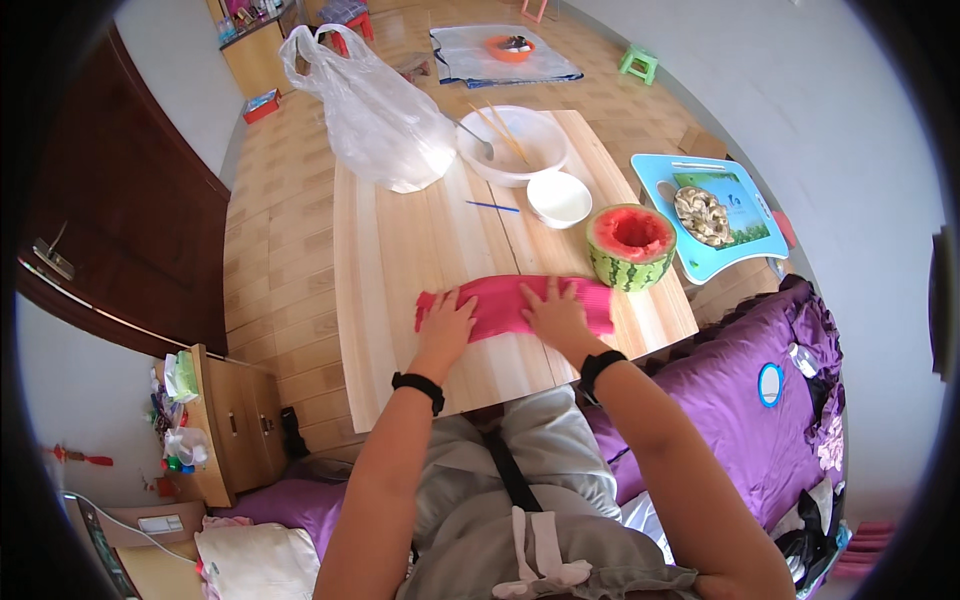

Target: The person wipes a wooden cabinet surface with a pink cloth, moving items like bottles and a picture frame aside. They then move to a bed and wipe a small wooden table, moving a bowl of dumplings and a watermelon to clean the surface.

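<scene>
A bright pink ribbed cloth (492,300) lies folded in a long strip across the near part of the wooden table. On its left end my left hand (447,325) rests with fingers spread. My right hand (555,315) presses flat on the cloth right of the middle, fingers apart. Just beyond the cloth's right end sits a hollowed half watermelon (632,250), its red flesh facing up. A white bowl (559,200) stands to its left, and farther left lies a thin blue stick-like item (492,206), perhaps a pen.
At the table's far side are a bulging white plastic bag (385,130) and a large translucent bowl (535,140) with chopsticks and a spoon. A blue folding tray table (715,262) stands off the right edge. A purple-covered bed (690,420) borders the near right.
</scene>
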A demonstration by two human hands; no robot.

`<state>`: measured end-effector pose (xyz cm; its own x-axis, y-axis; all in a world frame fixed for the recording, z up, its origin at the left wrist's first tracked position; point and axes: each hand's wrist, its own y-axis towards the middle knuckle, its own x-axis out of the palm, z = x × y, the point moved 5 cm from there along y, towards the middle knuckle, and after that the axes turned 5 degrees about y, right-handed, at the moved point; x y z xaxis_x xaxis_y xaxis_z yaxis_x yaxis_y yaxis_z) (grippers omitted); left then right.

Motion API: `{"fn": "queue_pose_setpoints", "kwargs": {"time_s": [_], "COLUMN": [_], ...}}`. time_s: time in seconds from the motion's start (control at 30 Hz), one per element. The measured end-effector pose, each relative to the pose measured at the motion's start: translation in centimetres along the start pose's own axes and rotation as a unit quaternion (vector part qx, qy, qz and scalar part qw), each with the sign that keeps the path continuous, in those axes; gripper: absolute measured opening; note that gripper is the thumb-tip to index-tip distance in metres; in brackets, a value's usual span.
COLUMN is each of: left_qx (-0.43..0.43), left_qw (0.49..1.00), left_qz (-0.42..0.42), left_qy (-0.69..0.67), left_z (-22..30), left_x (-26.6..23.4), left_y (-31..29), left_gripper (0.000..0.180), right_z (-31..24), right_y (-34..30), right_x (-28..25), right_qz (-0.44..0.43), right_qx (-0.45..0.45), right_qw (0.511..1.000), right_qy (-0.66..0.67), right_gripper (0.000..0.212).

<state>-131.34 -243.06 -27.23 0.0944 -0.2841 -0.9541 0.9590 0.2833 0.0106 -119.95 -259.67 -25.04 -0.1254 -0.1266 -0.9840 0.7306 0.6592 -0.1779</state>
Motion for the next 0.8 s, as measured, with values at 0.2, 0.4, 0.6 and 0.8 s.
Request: {"fn": "queue_pose_setpoints", "kwargs": {"time_s": [0.2,0.4,0.6,0.8], "left_qx": [-0.118,-0.174,-0.067,-0.016], "left_qw": [0.992,0.969,0.997,0.993], "left_qz": [0.011,0.051,-0.02,-0.008], "left_qy": [0.036,0.17,0.014,0.116], "left_z": [-7.3,-9.8,-4.1,2.4], "left_x": [-4.7,-6.9,-2.7,-1.6], "left_y": [-7.1,-16.4,-17.1,-9.3], "left_gripper": [0.043,0.04,0.043,0.053], "right_z": [-10.7,-14.4,-6.8,-0.6], "right_y": [0.3,-4.8,-8.8,-6.1], "right_x": [0.2,-0.5,0.6,-1.5], "right_qz": [0.09,0.085,0.068,0.053], "right_qx": [-0.26,-0.407,-0.412,-0.251], "right_qw": [0.96,0.899,0.905,0.966], "right_qy": [0.058,0.135,0.079,0.023], "right_gripper": [0.056,0.042,0.045,0.046]}}
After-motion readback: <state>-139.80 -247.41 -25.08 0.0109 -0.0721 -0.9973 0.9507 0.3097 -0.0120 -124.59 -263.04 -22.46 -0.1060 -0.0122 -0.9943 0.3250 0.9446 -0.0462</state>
